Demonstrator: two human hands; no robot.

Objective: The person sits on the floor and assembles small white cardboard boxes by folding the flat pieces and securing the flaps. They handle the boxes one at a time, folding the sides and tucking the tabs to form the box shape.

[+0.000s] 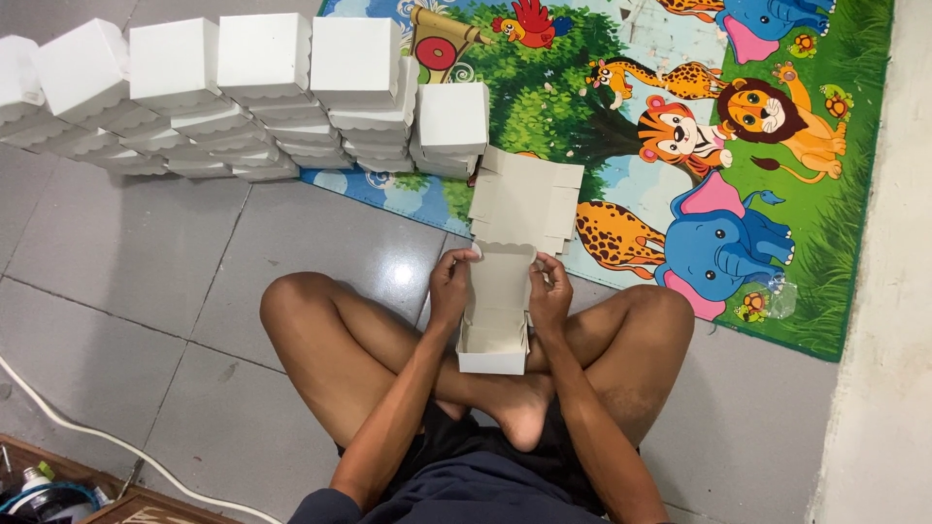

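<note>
the left hand (450, 284) and the right hand (550, 288) each curl around one side of a small white box (496, 320), fingers pinched on its raised lid, with the box held between them above the crossed legs (505, 388). just beyond the hands a flat blank (526, 201) lies on the edge of an animal mat (738, 155). farther off, beyond the left hand, stacks of folded boxes (233, 92) stand in a row on the tiled floor (126, 252).
</note>
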